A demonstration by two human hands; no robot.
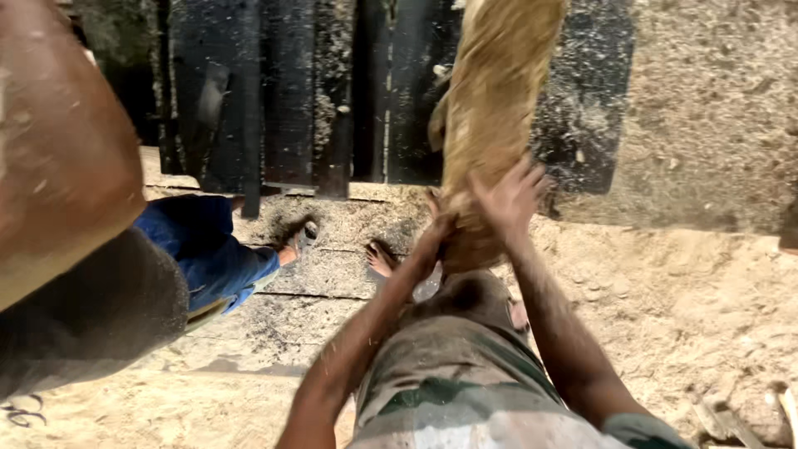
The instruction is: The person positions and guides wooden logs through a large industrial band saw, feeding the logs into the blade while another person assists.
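I look down along my body at a rough, sawdust-covered piece of wood (490, 108) that stands up in front of me, blurred. My right hand (511, 195) lies flat against its near side, fingers spread. My left hand (436, 233) grips its lower end from the left. My bare feet (381, 259) stand on a dusty concrete slab below.
Dark planks (291, 91) stand side by side at the back. Another person's leg in blue trousers (208, 249), with a foot in a sandal (303, 237), is at the left beside a large brown rounded shape (58, 150). Sawdust (690, 299) covers the ground at the right.
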